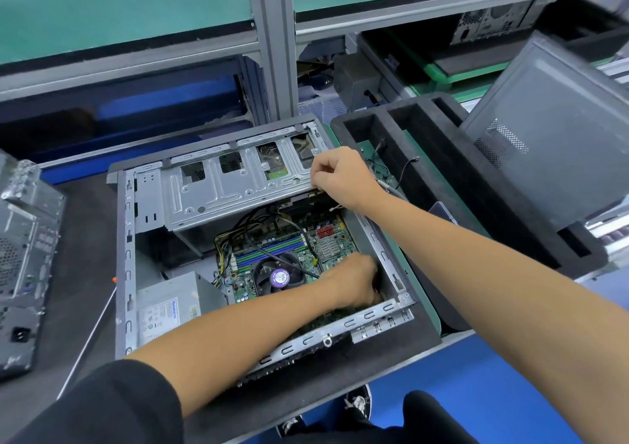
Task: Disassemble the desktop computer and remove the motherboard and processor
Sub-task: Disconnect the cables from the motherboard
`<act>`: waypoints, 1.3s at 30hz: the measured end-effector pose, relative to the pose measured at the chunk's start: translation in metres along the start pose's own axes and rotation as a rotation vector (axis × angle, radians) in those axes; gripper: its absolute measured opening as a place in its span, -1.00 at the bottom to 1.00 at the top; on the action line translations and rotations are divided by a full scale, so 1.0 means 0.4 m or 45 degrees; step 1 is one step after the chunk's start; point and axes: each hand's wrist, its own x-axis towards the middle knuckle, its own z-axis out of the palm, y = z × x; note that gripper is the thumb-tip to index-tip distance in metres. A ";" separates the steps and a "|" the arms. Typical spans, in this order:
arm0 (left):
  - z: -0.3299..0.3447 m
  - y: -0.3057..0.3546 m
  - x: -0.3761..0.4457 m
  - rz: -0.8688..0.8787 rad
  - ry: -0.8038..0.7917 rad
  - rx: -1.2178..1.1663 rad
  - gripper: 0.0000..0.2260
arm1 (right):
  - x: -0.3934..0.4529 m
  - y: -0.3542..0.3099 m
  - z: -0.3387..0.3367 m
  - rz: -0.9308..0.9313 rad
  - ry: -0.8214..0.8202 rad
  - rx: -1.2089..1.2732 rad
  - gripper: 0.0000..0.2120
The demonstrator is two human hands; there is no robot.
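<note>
The open computer case [126,273] holds the motherboard [326,239] at its right, the power supply [166,307] at its near left, and the drive cage [238,185] behind.

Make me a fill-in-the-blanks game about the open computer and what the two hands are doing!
1. The cooler fan on the motherboard has a round sticker coloured ____.
2. The right hand rests at the edge of the metal drive ____.
3. The left hand reaches down ____ the computer case.
4. The grey power supply sits to the ____ of the fan.

Missing words: purple; cage; inside; left
</note>
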 end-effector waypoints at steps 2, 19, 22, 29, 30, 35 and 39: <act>0.003 -0.002 -0.001 0.015 -0.001 0.012 -0.65 | 0.000 0.000 0.000 -0.001 0.002 -0.009 -0.85; 0.014 -0.003 -0.013 0.028 0.035 0.045 -0.61 | -0.005 -0.008 -0.005 0.013 -0.007 -0.013 -0.86; 0.008 0.003 -0.011 -0.008 0.037 0.007 -0.63 | -0.003 -0.007 -0.006 0.014 -0.001 -0.007 -0.85; 0.015 0.003 -0.024 0.050 0.058 0.028 -0.60 | -0.008 -0.013 -0.006 0.016 -0.003 -0.021 -0.85; 0.015 0.002 -0.023 0.060 0.062 0.026 -0.61 | -0.007 -0.012 -0.008 0.018 -0.002 -0.026 -0.85; 0.014 0.003 -0.014 0.025 0.080 -0.043 -0.63 | -0.005 -0.013 -0.009 0.015 0.003 -0.037 -0.86; 0.019 -0.003 -0.018 0.064 0.064 0.004 -0.61 | -0.006 -0.012 -0.006 0.009 0.008 -0.042 -0.85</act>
